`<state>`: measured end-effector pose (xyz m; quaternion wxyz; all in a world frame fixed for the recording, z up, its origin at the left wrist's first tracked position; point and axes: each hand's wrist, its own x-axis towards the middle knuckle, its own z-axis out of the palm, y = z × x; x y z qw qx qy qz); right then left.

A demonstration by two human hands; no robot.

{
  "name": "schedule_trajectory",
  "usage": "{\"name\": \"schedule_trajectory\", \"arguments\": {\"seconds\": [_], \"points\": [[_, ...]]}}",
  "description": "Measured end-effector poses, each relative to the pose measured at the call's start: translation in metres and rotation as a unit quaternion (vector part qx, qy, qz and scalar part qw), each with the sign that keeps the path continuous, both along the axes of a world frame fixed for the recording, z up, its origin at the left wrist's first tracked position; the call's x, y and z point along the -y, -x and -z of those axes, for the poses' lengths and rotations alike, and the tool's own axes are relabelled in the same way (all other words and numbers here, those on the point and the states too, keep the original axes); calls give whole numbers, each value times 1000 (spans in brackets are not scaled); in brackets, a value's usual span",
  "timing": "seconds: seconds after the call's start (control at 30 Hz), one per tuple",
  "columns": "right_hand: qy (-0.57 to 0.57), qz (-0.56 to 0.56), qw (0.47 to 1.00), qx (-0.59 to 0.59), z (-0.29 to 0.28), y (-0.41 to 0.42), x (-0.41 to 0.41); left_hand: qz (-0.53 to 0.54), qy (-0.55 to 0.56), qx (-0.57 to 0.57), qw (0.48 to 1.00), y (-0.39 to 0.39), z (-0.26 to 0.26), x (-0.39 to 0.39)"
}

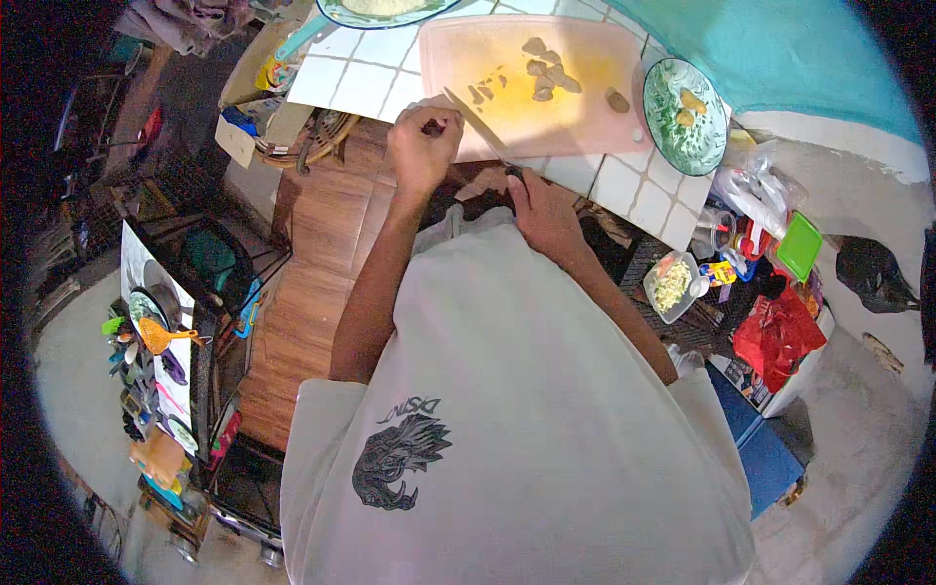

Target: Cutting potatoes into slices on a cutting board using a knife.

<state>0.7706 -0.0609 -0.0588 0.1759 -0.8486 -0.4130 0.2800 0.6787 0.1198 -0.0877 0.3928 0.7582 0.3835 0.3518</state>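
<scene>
My right hand (pixel 550 216) grips the dark handle of a kitchen knife (pixel 479 123). Its blade slants up and left over the near edge of a pink cutting board (pixel 599 55). Left of the blade tip, my left hand (pixel 424 153) is curled around a small dark brown piece (pixel 433 128), mostly hidden by the fingers. Several unpeeled brown root pieces (pixel 552 73) lie grouped on the board, with one more piece (pixel 617 100) apart at the right. Thin brown peelings (pixel 482 91) are scattered nearer the knife. A green-and-white marbled plate (pixel 669 142) holds yellowish peeled pieces (pixel 688 106).
White tiles (pixel 365 73) cover the counter under the board. Another enamel plate (pixel 387 20) stands at the far edge. Right of the counter are a tub of chopped pale food (pixel 671 285), a green lid (pixel 798 246) and a red plastic bag (pixel 779 336). An orange strainer (pixel 157 336) lies at left.
</scene>
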Motion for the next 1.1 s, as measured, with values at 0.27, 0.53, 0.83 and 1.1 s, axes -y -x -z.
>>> {"name": "schedule_trajectory", "arguments": {"seconds": [0.27, 0.53, 0.83, 1.1], "points": [[43, 16, 998, -34, -2, 0, -6, -3, -3, 9, 1000, 0, 5, -2], [-38, 48, 996, -57, 21, -2, 15, 0, 13, -5, 1000, 1, 4, -3], [-9, 32, 996, -82, -6, -5, -2, 20, 9, -25, 999, 6, 12, -6], [-31, 38, 982, -182, -3, -9, 0, 43, -37, -18, 998, 4, 6, -8]]}}
